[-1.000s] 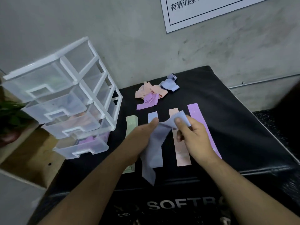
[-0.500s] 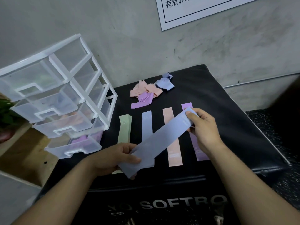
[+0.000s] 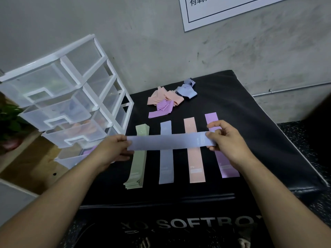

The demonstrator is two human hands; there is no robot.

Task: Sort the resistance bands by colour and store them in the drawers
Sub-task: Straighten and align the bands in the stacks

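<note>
At the left of the frame the drawer unit [image 3: 68, 97] is clear, glossy plastic in a white frame, the bands look like smooth matt rubbery strips, the black mat [image 3: 250, 140] looks faintly sheened, and the wall [image 3: 143, 42] at the top is rough grey concrete.

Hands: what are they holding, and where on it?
A blue band, held out flat: left hand pinches its left end, right hand its right end.

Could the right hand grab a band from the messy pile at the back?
Probably not right now. The right hand is pinching one end of the stretched blue band. Nothing stands between it and the messy pile, so once it lets go, it likely could.
</note>
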